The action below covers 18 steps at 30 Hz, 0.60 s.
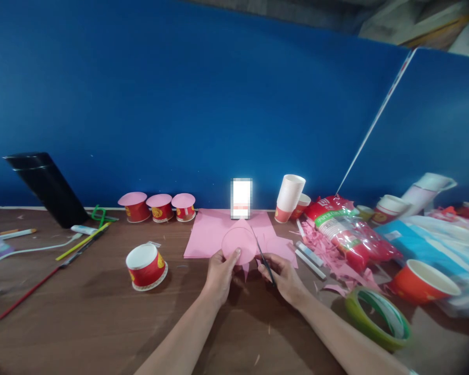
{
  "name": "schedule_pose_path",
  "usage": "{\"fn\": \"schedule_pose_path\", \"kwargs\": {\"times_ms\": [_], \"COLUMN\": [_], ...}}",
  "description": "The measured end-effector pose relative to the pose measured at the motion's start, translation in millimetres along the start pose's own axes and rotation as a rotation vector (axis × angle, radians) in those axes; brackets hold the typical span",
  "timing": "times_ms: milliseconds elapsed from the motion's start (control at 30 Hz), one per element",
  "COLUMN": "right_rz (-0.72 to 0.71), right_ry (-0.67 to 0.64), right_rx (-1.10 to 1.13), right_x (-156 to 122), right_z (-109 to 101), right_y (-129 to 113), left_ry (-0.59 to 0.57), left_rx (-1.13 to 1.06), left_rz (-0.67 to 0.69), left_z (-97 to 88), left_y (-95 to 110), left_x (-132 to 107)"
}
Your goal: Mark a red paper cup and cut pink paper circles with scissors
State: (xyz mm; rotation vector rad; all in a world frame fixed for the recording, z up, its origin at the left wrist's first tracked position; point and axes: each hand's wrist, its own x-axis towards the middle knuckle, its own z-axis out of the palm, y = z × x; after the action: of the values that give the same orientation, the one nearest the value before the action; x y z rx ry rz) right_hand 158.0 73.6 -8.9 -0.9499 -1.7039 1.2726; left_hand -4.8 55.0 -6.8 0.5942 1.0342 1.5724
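Note:
Between the thumb and fingers of my left hand (pixel 223 273) is a piece of pink paper (pixel 240 244), its outline mostly round with a pointed bit at the top. My right hand (pixel 283 276) is closed round the handles of a pair of scissors (pixel 266 266). The dark blades reach up along the right edge of the pink piece. Beneath both hands lies a stack of pink paper sheets (pixel 207 234). To the left, a red and white paper cup (pixel 146 266) stands apart from my hands.
Three red cups with pink round tops (pixel 162 208) stand at the back left, near a black bottle (pixel 49 187). Stacked white cups (pixel 291 195), a red plastic package (pixel 344 224), pink scraps (pixel 332 255), an orange cup (pixel 426 284) and a green tape roll (pixel 377 317) crowd the right.

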Motion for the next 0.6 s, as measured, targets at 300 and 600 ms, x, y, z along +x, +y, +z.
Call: {"fn": "schedule_pose_path", "kwargs": {"times_ms": [300,600], "right_rz": [0.001,0.011], "right_ry": [-0.004,0.002], "right_rx": [-0.003,0.03], "right_x": [0.1,0.5], "right_z": [-0.3,1.5], "right_y": [-0.4,0.3], "left_ry": [-0.007,-0.001], "left_rx": [-0.031,0.011], "left_rz": [0.015,-0.012], "left_z": [1.4,1.1], "left_y": [2.2,0.9], "left_x": [-2.4,-1.6]}}
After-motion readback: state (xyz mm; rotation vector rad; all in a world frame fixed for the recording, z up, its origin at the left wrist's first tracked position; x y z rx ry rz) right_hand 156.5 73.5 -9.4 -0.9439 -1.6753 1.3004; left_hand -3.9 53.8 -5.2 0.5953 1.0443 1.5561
